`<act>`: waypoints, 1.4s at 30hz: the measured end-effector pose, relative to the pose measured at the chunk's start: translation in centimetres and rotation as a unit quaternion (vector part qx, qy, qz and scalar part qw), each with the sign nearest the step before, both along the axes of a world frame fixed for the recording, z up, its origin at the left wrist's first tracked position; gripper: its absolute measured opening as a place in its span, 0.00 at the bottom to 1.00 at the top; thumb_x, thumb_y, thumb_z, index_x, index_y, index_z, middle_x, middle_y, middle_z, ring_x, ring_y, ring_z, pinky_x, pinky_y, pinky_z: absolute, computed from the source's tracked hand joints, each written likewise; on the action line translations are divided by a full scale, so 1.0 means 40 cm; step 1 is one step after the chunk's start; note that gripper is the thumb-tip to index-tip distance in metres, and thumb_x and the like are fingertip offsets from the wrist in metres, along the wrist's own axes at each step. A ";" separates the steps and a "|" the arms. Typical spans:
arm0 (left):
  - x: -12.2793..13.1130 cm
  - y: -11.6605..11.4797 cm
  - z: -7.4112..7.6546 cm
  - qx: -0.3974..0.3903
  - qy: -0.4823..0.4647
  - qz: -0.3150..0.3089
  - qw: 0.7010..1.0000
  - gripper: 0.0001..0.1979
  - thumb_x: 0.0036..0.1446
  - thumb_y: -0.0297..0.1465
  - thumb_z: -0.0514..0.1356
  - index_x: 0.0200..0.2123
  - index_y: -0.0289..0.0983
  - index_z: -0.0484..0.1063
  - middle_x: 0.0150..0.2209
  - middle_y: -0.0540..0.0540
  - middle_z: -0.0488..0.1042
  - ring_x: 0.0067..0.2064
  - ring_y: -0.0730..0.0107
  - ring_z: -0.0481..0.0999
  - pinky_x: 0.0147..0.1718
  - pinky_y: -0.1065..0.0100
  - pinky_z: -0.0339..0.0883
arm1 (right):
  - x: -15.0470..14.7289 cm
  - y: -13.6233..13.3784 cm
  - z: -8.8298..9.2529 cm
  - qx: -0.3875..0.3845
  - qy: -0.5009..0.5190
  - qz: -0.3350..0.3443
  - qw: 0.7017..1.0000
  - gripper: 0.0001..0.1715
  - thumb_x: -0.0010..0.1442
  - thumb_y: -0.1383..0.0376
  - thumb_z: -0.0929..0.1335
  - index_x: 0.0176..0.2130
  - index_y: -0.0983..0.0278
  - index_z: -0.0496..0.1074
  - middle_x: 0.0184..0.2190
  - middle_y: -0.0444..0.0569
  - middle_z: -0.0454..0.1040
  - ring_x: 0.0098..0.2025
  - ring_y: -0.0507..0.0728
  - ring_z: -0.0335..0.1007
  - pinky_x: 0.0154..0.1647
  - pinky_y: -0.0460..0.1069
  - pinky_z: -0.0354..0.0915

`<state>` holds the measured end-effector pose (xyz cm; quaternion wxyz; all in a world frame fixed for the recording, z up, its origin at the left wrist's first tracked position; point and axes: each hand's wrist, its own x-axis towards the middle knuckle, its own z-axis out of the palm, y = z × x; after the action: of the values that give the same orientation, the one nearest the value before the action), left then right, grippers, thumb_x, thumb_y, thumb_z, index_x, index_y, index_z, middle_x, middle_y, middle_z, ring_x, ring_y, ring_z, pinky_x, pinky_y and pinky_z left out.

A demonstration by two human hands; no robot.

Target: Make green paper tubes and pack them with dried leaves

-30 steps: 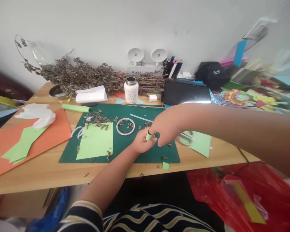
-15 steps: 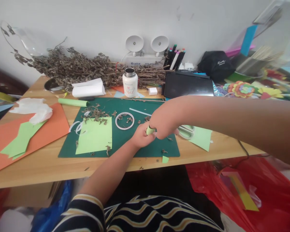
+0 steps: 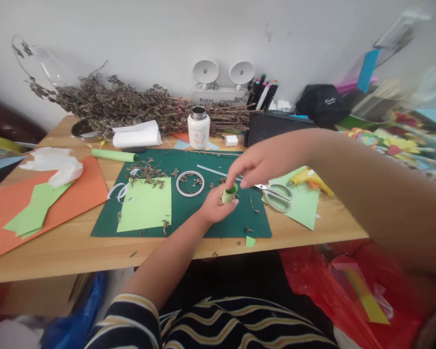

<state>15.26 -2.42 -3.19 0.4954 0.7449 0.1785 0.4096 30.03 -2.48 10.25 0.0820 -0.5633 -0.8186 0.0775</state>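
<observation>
My left hand (image 3: 217, 203) is wrapped round a short light-green paper tube (image 3: 229, 195), whose round mouth faces up. Just over it is my right hand (image 3: 252, 165), index finger bent down to the tube's rim and thumb held apart from it. Whether the fingertip goes into the tube I cannot tell. Beneath both hands lies a green cutting mat (image 3: 189, 218) scattered with dried plant bits. On it are a roll of tape (image 3: 190, 183) and a light-green paper sheet (image 3: 145, 206). Scissors (image 3: 278, 197) lie right of my hands.
A white bottle (image 3: 198, 130) stands behind the mat, before a heap of dried stems (image 3: 123, 104). A yellow glue gun (image 3: 312, 179) lies to the right, partly behind my forearm. Orange paper (image 3: 90, 189) and a rolled green sheet (image 3: 114, 155) are at left.
My right hand has lifted off the tube and loosened, its fingers spreading and uncovering the tube's mouth. My left hand keeps its hold. The scissors and glue gun now show more.
</observation>
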 end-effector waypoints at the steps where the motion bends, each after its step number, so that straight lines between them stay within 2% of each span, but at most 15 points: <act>1: -0.001 -0.001 0.000 0.000 0.002 0.000 1.000 0.10 0.47 0.34 0.54 0.20 0.37 0.58 0.16 0.54 0.60 0.21 0.77 0.60 0.22 0.71 0.58 | 0.011 0.017 -0.005 -0.027 -0.002 -0.017 0.999 0.18 0.54 0.51 0.61 0.31 0.58 0.73 0.17 0.42 0.69 0.20 0.50 0.62 0.22 0.47 0.58; 4: -0.003 -0.004 0.006 0.004 0.009 0.005 1.000 0.10 0.47 0.33 0.54 0.19 0.37 0.56 0.16 0.55 0.59 0.20 0.77 0.59 0.21 0.72 0.56 | 0.008 0.083 -0.051 -0.076 -0.023 -0.045 0.996 0.22 0.59 0.54 0.55 0.40 0.62 0.69 0.30 0.47 0.72 0.31 0.52 0.67 0.27 0.46 0.59; 7: -0.005 -0.006 0.014 0.011 0.013 0.009 1.000 0.09 0.47 0.32 0.53 0.20 0.37 0.57 0.16 0.54 0.60 0.20 0.77 0.59 0.22 0.72 0.56 | -0.027 0.127 -0.136 -0.086 -0.063 -0.061 0.992 0.16 0.50 0.55 0.66 0.35 0.64 0.70 0.35 0.52 0.72 0.37 0.60 0.68 0.32 0.49 0.60; 10: -0.006 -0.008 0.019 0.013 0.016 0.009 1.000 0.08 0.46 0.32 0.53 0.21 0.37 0.57 0.17 0.54 0.60 0.21 0.77 0.59 0.22 0.72 0.57 | -0.049 0.129 -0.216 -0.084 -0.058 -0.078 0.992 0.13 0.49 0.59 0.67 0.33 0.66 0.69 0.36 0.57 0.72 0.39 0.63 0.67 0.35 0.53 0.60; 13: -0.007 -0.009 0.019 0.010 0.023 0.008 1.000 0.08 0.46 0.33 0.53 0.21 0.37 0.57 0.17 0.54 0.60 0.21 0.77 0.59 0.22 0.72 0.57 | -0.049 0.123 -0.246 -0.074 -0.013 -0.083 0.994 0.06 0.50 0.64 0.66 0.29 0.66 0.67 0.36 0.57 0.72 0.41 0.64 0.67 0.40 0.55 0.59; 16: -0.006 -0.008 0.018 0.007 0.027 0.006 1.000 0.08 0.46 0.33 0.53 0.21 0.37 0.56 0.18 0.54 0.59 0.22 0.77 0.58 0.22 0.72 0.56 | -0.039 0.133 -0.210 -0.051 0.061 -0.098 0.992 0.04 0.53 0.67 0.63 0.27 0.66 0.64 0.32 0.54 0.72 0.39 0.60 0.67 0.42 0.55 0.58; 20: -0.001 -0.005 0.018 0.001 0.011 -0.003 1.000 0.09 0.45 0.32 0.54 0.20 0.37 0.56 0.18 0.54 0.57 0.22 0.77 0.58 0.22 0.72 0.55 | -0.022 0.127 -0.070 0.036 0.220 -0.141 0.965 0.14 0.62 0.68 0.47 0.35 0.61 0.56 0.31 0.46 0.68 0.34 0.50 0.67 0.37 0.48 0.62; 22: 0.001 -0.004 0.018 -0.004 -0.003 -0.010 1.000 0.08 0.45 0.31 0.54 0.19 0.37 0.56 0.18 0.54 0.57 0.21 0.77 0.57 0.21 0.72 0.54 | -0.026 0.092 0.014 0.108 0.560 -0.080 0.818 0.08 0.61 0.62 0.51 0.32 0.59 0.53 0.24 0.40 0.62 0.25 0.49 0.64 0.32 0.47 0.63; 23: 0.001 -0.004 0.018 -0.005 -0.009 -0.015 1.000 0.08 0.45 0.30 0.54 0.19 0.37 0.56 0.18 0.54 0.58 0.21 0.77 0.57 0.21 0.72 0.54 | -0.033 0.067 0.051 0.107 0.652 -0.040 0.749 0.05 0.59 0.61 0.55 0.31 0.58 0.53 0.22 0.37 0.59 0.22 0.48 0.61 0.28 0.45 0.62; 25: 0.001 -0.004 0.019 -0.006 -0.019 -0.020 1.000 0.08 0.46 0.30 0.54 0.20 0.37 0.57 0.17 0.55 0.58 0.21 0.78 0.57 0.21 0.72 0.54 | -0.056 0.010 0.107 0.069 0.741 -0.018 0.668 0.02 0.56 0.63 0.59 0.31 0.58 0.56 0.19 0.36 0.53 0.16 0.46 0.53 0.19 0.42 0.56; 26: 0.000 -0.004 0.020 -0.005 -0.021 -0.022 1.000 0.08 0.46 0.30 0.54 0.20 0.37 0.57 0.17 0.55 0.58 0.20 0.78 0.57 0.21 0.72 0.54 | -0.069 -0.018 0.124 0.066 0.755 -0.006 0.652 0.06 0.57 0.61 0.58 0.28 0.59 0.56 0.17 0.36 0.50 0.14 0.46 0.48 0.14 0.42 0.50; 29: -0.002 -0.004 0.023 0.004 -0.020 -0.021 1.000 0.08 0.46 0.30 0.54 0.20 0.37 0.57 0.17 0.55 0.58 0.20 0.77 0.57 0.21 0.72 0.54 | -0.107 -0.077 0.130 0.048 0.760 0.017 0.648 0.16 0.58 0.55 0.58 0.23 0.60 0.56 0.14 0.36 0.46 0.11 0.46 0.38 0.10 0.43 0.41; 32: -0.001 -0.004 0.020 0.015 -0.014 -0.017 1.000 0.08 0.47 0.30 0.54 0.20 0.37 0.57 0.17 0.55 0.59 0.21 0.77 0.57 0.22 0.72 0.54 | -0.138 -0.090 0.095 0.033 0.762 0.049 0.644 0.23 0.56 0.50 0.59 0.19 0.61 0.54 0.12 0.36 0.44 0.11 0.46 0.35 0.10 0.43 0.37; 37: 0.003 0.001 0.008 0.029 -0.020 -0.008 0.999 0.08 0.47 0.31 0.54 0.21 0.37 0.57 0.17 0.55 0.59 0.21 0.76 0.58 0.23 0.72 0.55 | -0.161 -0.081 0.032 0.013 0.749 0.118 0.652 0.29 0.53 0.43 0.58 0.17 0.61 0.52 0.12 0.36 0.44 0.11 0.46 0.36 0.09 0.43 0.38; 42: 0.007 0.005 -0.001 0.042 -0.027 -0.009 0.999 0.09 0.47 0.33 0.54 0.20 0.37 0.56 0.18 0.54 0.59 0.22 0.76 0.59 0.24 0.71 0.56 | -0.155 -0.090 0.015 0.014 0.742 0.157 0.652 0.28 0.56 0.45 0.57 0.17 0.61 0.52 0.12 0.36 0.44 0.12 0.46 0.37 0.10 0.43 0.41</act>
<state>15.55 -2.22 -3.24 0.4715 0.7555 0.1413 0.4324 23.83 -6.09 10.86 0.6565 -0.1795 -0.5623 0.4697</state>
